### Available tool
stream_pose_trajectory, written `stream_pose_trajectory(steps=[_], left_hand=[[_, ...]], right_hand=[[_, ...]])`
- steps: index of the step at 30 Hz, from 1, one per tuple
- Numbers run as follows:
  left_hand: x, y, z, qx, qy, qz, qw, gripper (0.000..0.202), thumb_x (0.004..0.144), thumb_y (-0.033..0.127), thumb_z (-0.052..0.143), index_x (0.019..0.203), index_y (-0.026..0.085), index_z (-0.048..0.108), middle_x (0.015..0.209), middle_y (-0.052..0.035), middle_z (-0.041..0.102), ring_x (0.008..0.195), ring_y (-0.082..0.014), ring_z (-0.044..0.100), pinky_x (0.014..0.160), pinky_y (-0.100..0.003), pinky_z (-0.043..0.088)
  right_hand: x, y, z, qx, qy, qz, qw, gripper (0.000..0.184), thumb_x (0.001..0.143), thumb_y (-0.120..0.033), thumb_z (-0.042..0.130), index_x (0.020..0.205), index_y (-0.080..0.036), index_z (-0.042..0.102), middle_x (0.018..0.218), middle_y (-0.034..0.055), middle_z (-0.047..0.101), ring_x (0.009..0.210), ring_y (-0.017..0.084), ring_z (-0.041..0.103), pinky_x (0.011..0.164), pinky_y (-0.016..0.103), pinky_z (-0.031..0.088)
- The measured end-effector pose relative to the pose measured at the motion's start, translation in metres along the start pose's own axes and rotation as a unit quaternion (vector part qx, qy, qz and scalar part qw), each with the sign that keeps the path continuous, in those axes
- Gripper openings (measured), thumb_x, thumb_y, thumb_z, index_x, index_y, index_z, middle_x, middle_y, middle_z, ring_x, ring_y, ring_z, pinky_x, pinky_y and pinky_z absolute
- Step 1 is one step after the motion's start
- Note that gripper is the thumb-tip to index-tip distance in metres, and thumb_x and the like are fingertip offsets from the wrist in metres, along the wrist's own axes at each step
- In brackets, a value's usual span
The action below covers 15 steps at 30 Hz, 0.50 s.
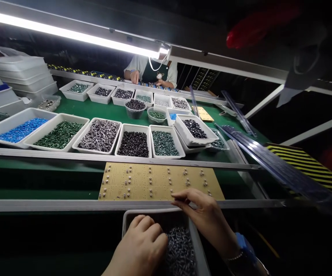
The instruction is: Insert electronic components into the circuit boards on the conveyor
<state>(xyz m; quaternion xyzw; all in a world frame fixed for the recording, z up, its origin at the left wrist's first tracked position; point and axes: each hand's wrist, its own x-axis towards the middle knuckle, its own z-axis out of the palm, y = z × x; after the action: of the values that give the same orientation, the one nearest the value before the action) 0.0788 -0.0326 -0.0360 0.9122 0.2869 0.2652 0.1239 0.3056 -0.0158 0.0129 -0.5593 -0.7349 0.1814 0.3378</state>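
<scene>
A tan circuit board panel (138, 180) lies between two metal rails, with rows of small silvery parts standing on it. My right hand (203, 209) is at the board's front edge, thumb and forefinger pinched together; whatever is between them is too small to make out. Below the board is a white bin (196, 237) with a heap of small dark cylindrical components (180, 249). Over the bin's left part, my left hand (144, 241) has its fingers curled down, and their tips are hidden behind the knuckles.
Beyond the rail (53, 153) stand white trays of components: blue (23, 130), green (62, 134), silvery-dark (99, 136) and black (134, 143). Stacked bins (25, 73) rise at far left. Clear plastic strips (258, 153) slant at right. A co-worker (154, 73) works opposite under a lamp (68, 32).
</scene>
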Motion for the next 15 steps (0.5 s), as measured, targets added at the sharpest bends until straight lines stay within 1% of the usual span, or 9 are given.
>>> stream_pose_trajectory(steps=[3,6,8,11,15], left_hand=[[-0.001,0.0,0.002,-0.01,-0.035,0.005,0.999,0.02,0.085,0.022,0.076,0.082,0.023,0.056,0.078,0.0043,0.066,0.073,-0.018,0.058,0.08,-0.034,0.048],[-0.001,0.002,0.0,-0.045,-0.062,-0.008,0.997,0.008,0.09,0.021,0.07,0.089,0.024,0.062,0.081,0.0028,0.067,0.078,-0.0183,0.058,0.082,-0.033,0.047],[0.0,0.003,-0.003,-0.059,-0.069,-0.021,0.996,0.003,0.093,0.022,0.066,0.093,0.025,0.065,0.087,0.0003,0.068,0.084,-0.0191,0.058,0.083,-0.033,0.047],[0.0,0.004,-0.005,-0.072,-0.066,-0.031,0.995,0.007,0.095,0.022,0.062,0.099,0.025,0.067,0.094,-0.0023,0.069,0.089,-0.0204,0.058,0.084,-0.033,0.049],[-0.002,0.003,-0.004,-0.083,-0.048,-0.031,0.995,0.012,0.096,0.021,0.06,0.105,0.025,0.067,0.086,-0.0018,0.069,0.086,-0.0206,0.058,0.083,-0.032,0.049]], right_hand=[[0.002,-0.001,-0.001,-0.001,-0.008,-0.029,1.0,0.009,0.095,-0.02,0.071,0.1,-0.026,0.077,0.09,0.0004,0.075,0.084,0.018,0.072,0.077,0.028,0.058],[0.003,-0.002,0.002,-0.023,-0.006,-0.061,0.998,0.024,0.1,-0.015,0.06,0.115,-0.027,0.074,0.099,0.0025,0.075,0.091,0.018,0.071,0.081,0.029,0.058],[0.003,-0.002,0.006,-0.055,0.004,-0.07,0.996,0.028,0.101,-0.013,0.057,0.122,-0.026,0.071,0.103,0.004,0.074,0.096,0.02,0.07,0.086,0.034,0.058],[0.002,-0.001,0.013,-0.092,0.019,-0.073,0.993,0.022,0.1,-0.013,0.06,0.117,-0.024,0.069,0.102,0.0051,0.074,0.097,0.023,0.068,0.091,0.04,0.056],[0.001,0.001,0.019,-0.124,0.017,-0.066,0.99,0.015,0.098,-0.012,0.062,0.107,-0.022,0.067,0.099,0.0064,0.071,0.096,0.026,0.066,0.089,0.043,0.054]])
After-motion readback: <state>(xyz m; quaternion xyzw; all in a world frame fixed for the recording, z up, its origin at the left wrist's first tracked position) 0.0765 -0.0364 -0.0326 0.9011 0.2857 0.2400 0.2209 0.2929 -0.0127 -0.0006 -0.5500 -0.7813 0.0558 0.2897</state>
